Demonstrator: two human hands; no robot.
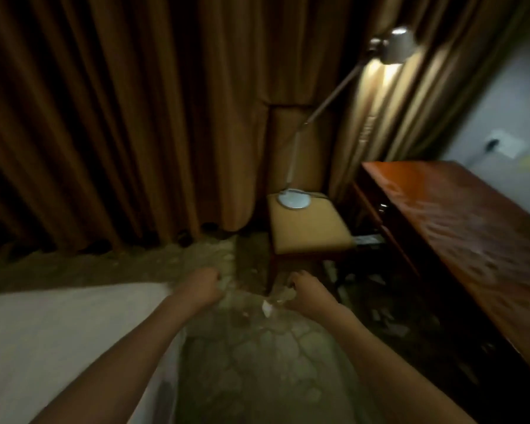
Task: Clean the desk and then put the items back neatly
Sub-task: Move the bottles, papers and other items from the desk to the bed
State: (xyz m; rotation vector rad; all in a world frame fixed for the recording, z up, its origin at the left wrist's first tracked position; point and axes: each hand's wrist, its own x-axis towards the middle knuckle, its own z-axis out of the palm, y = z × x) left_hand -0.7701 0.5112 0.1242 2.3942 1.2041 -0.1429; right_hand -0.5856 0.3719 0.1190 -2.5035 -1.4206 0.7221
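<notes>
The lamp (294,199) stands on the chair (306,228), ahead of the right hand (308,290), the nearer one; surface (459,209) lies right. Left hand (201,284) looks clenched; right fingers unclear, maybe pinching something pale.

The lamp (294,199) stands on the chair (309,224), at the seat's back left corner. The chair sits before the curtain (135,117), just left of the worktop (456,215). The bed (58,338) lies at the left, across the floor (257,362) from the worktop.
</notes>
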